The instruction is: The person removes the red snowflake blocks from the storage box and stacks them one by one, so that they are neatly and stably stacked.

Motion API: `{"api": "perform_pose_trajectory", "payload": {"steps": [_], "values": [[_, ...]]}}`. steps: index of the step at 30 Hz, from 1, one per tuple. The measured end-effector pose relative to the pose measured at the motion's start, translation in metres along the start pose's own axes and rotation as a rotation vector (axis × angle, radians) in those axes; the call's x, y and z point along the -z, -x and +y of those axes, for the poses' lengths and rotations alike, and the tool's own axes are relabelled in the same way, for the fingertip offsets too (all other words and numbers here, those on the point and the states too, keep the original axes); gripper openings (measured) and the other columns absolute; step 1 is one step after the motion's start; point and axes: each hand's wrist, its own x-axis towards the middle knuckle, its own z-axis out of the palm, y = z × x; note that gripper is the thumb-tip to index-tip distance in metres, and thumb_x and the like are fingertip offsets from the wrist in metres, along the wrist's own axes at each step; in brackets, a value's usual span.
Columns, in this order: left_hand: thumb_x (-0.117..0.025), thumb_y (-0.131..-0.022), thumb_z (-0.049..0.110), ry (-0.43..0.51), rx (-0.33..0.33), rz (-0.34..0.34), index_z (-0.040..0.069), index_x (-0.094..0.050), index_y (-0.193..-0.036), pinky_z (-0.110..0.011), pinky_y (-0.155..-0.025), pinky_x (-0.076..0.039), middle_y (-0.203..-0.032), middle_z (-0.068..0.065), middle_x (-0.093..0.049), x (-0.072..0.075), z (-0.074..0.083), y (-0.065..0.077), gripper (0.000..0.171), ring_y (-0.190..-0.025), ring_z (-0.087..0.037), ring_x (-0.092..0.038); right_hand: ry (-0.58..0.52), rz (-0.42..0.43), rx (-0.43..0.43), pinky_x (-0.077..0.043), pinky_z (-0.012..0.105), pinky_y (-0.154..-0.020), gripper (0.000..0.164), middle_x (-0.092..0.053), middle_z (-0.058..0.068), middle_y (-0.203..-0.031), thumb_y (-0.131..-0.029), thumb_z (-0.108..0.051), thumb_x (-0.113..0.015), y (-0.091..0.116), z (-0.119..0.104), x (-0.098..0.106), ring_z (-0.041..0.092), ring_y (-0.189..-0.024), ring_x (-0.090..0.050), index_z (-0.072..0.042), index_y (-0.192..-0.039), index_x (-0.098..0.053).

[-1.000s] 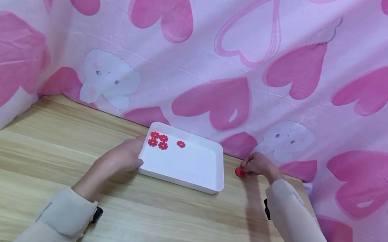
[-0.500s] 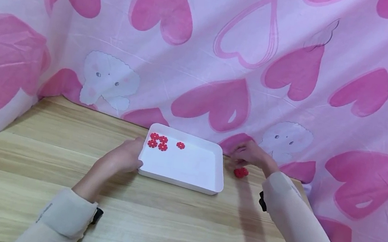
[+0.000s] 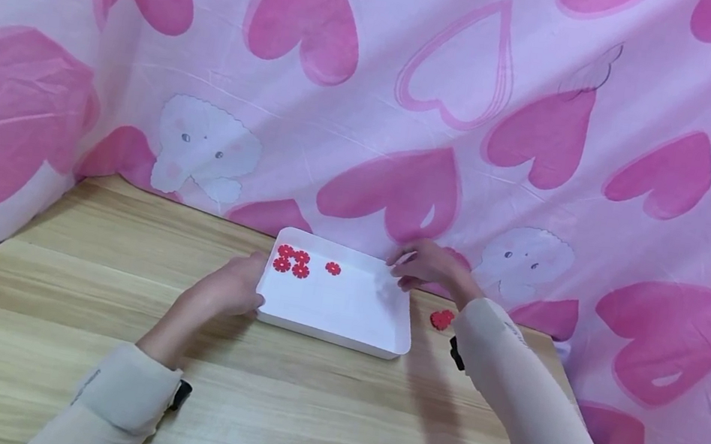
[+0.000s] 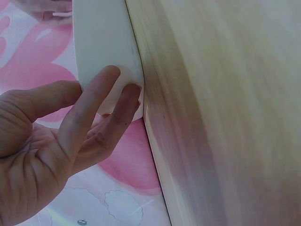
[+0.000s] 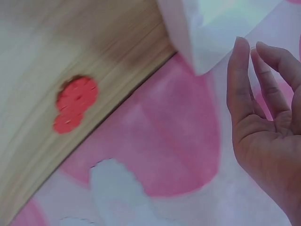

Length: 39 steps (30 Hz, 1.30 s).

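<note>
so, the right hand point(image 3: 429, 264) has left the red pile point(image 3: 442, 319) on the table point(image 3: 315, 413) and now hovers at the far right corner of the white tray point(image 3: 343, 311); from here i can't tell whether it pinches a piece. the left hand point(image 3: 233, 284) grips the tray's left end. five red flowers point(image 3: 300, 271) lie inside, so i judge the work has turned from pile to tray.

Beige sleeves point(image 3: 526, 386) — grey markings point(image 3: 515, 334); black wrist pieces point(image 3: 181, 396)
</note>
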Motion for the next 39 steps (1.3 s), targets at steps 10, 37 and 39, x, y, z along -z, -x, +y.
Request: {"api": "perform_pose_trajectory", "payload": {"steps": [10,37,39], "values": [[-0.065,-0.093,-0.011,-0.016,-0.017,0.013,-0.012,-0.047,-0.147,-0.044,-0.089,-0.063,-0.137,-0.030,-0.061,0.000,-0.003,0.000,0.056,-0.106,-0.035,-0.064,0.081,-0.042,0.043,-0.067,0.036,-0.083,0.032,-0.074,0.026,-0.116,-0.100,-0.010,-0.075,-0.019,-0.039,-0.025,0.021,-0.079,-0.074,0.002,-0.129,-0.072],[-0.068,-0.094,-0.007,-0.066,0.033,0.005,-0.016,-0.046,-0.142,-0.035,-0.074,-0.060,-0.112,-0.025,-0.066,-0.001,0.002,-0.003,0.053,-0.089,-0.029,-0.065,0.485,-0.062,0.103,-0.064,0.033,-0.089,0.045,-0.067,0.010,-0.130,-0.098,-0.011,-0.078,-0.064,-0.083,-0.101,0.021,-0.101,-0.065,-0.020,-0.142,-0.072],[-0.068,-0.095,-0.007,-0.062,0.040,0.004,-0.016,-0.046,-0.142,-0.035,-0.073,-0.060,-0.111,-0.025,-0.066,-0.001,0.002,-0.003,0.054,-0.087,-0.029,-0.065,0.516,-0.035,0.143,-0.062,0.035,-0.095,0.044,-0.069,0.009,-0.131,-0.096,-0.012,-0.080,-0.065,-0.084,-0.103,0.021,-0.108,-0.064,-0.020,-0.139,-0.074]]}}
